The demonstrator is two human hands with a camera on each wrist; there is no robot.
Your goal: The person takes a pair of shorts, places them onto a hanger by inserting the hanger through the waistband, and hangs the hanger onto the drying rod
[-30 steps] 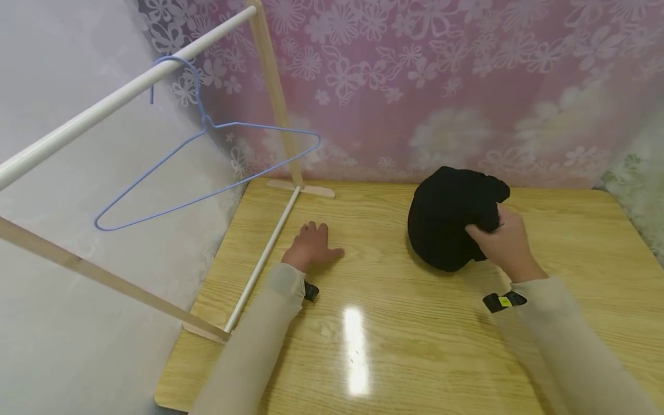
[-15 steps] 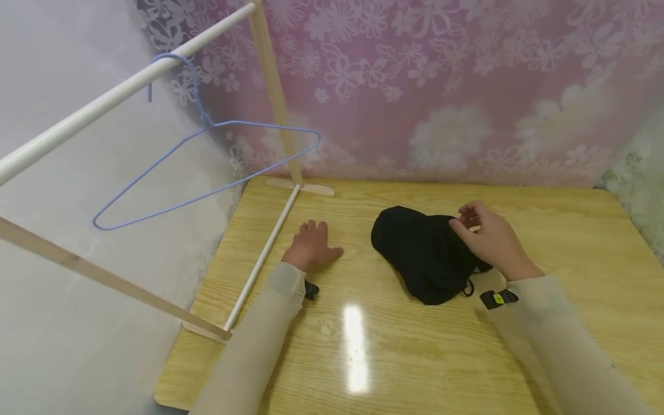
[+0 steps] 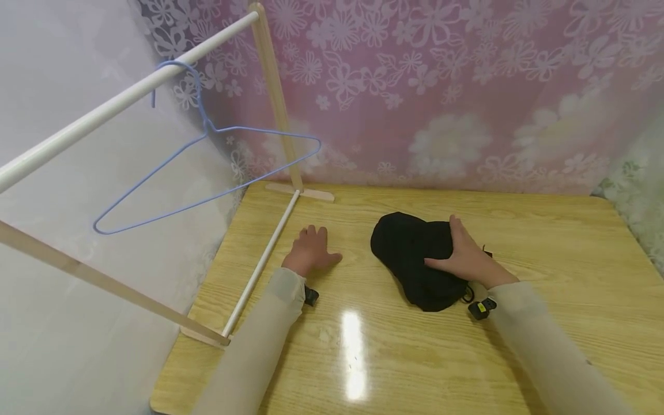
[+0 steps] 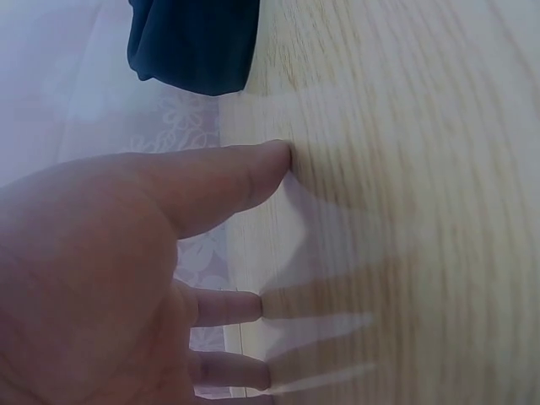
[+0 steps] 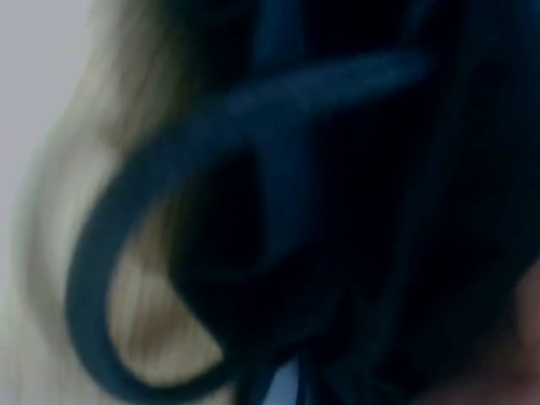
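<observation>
A black cloth cap (image 3: 404,248) lies on the table right of the middle, with a thin loop (image 3: 468,294) of cord or strap at its near right side. My right hand (image 3: 469,259) rests against the cap's right part, thumb and a finger spread straight over the cloth; its other fingers are hidden. The right wrist view is blurred dark cloth with the curved loop (image 5: 93,278). My left hand (image 3: 308,251) rests on the table left of the cap, fingers spread and holding nothing. The left wrist view has its thumb pointing across, with the cap's edge (image 4: 198,51) above.
On the left stands a wooden rack with a white top bar (image 3: 104,112) and a low bar (image 3: 264,259). A blue hanger (image 3: 207,199) hangs from the top bar. Behind the table (image 3: 415,357) is a pink flowered curtain (image 3: 394,115).
The right hand lowered the cap to the table with it shifting left, then let go. It has since moved left onto the cap with thumb spread. My left hand has stayed put.
</observation>
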